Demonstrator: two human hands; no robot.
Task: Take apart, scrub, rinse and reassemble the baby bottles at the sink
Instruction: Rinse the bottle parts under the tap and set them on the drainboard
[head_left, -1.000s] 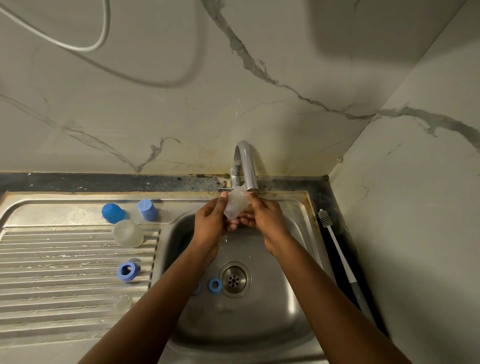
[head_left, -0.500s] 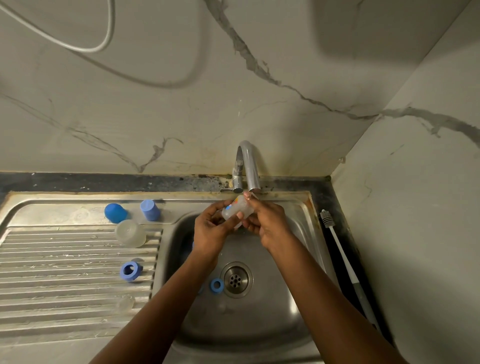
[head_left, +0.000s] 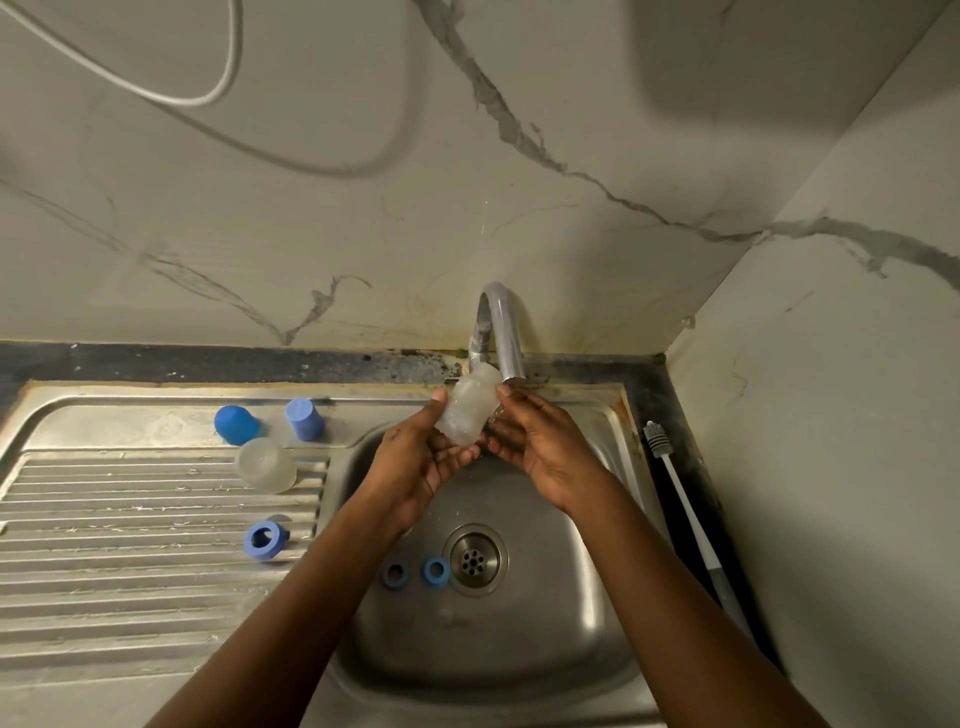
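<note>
A clear baby bottle body (head_left: 466, 409) is held tilted just under the tap spout (head_left: 506, 338), over the sink basin (head_left: 587, 597). My left hand (head_left: 421, 457) grips it from the left, thumb on its side and fingers curled beneath its lower end. My right hand (head_left: 540, 441) touches the bottle's right side with its fingertips. A second clear bottle body (head_left: 265, 465) lies on the drainboard (head_left: 104, 545). Two blue caps (head_left: 236, 425) (head_left: 305, 419) stand behind it. One blue collar ring (head_left: 265, 540) lies on the drainboard, two more rings (head_left: 395, 573) (head_left: 435, 571) sit in the basin.
The drain (head_left: 474, 560) is in the middle of the basin floor. A white-handled bottle brush (head_left: 685, 519) lies along the dark counter strip right of the sink, by the side wall. A marbled wall rises close behind the tap, with a cable (head_left: 228, 78) hanging on it.
The bottle went from raised at the spout to lying crosswise lower between both hands, and now stands tilted up under the spout again.
</note>
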